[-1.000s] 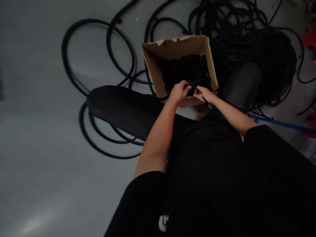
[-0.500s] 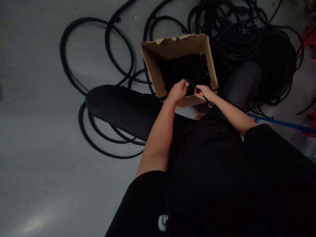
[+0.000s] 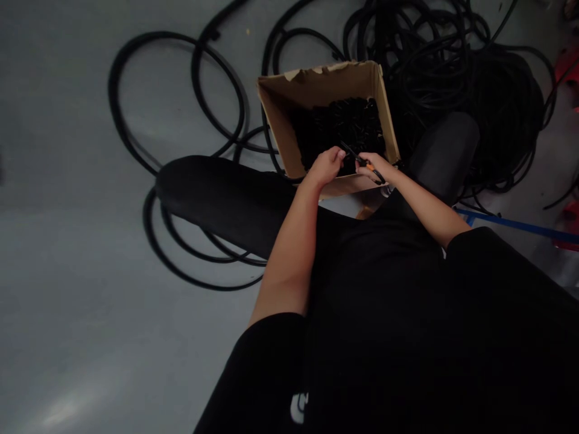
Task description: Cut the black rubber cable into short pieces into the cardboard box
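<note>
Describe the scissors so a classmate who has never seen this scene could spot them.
Find the open cardboard box between the person's legs. At its near edge, the right hand holds the scissors. Their orange-and-black colouring sets them apart from the all-black pieces inside the box.

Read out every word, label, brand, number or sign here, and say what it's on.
No text is readable.
Curved white mark on the black short-sleeved shirt: partly visible, can't tell whether it's lettering.
Open brown cardboard box: no lettering visible.
Black-and-orange-handled tool: too small to tell.
</note>
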`<state>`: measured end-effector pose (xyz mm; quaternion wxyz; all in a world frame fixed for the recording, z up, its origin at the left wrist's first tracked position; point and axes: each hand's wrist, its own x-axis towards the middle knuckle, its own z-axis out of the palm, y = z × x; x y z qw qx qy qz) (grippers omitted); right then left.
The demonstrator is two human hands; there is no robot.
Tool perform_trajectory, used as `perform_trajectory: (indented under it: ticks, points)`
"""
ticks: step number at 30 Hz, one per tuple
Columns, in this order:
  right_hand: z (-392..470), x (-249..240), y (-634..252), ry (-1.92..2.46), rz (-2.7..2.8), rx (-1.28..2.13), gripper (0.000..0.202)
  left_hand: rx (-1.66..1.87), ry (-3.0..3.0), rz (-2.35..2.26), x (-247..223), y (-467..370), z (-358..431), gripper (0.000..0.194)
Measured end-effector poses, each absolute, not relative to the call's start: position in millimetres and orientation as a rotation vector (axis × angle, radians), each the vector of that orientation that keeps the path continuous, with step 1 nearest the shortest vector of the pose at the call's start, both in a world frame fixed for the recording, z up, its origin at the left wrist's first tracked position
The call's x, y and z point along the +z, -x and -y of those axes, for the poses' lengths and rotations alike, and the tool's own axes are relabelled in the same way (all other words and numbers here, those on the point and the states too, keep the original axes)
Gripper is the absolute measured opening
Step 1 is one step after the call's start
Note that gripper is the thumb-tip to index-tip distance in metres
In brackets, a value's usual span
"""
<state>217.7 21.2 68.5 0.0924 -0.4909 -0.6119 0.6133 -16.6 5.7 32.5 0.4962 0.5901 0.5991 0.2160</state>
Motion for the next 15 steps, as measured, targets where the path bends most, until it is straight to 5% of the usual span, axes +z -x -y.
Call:
perform_trajectory:
  ticks: [15]
  points:
    - [-13.9, 45.6, -208.4, 1.517, 1.329, 2.074, 0.030, 0.533, -1.463, -1.489, 50.2, 12.7, -5.7, 0.028]
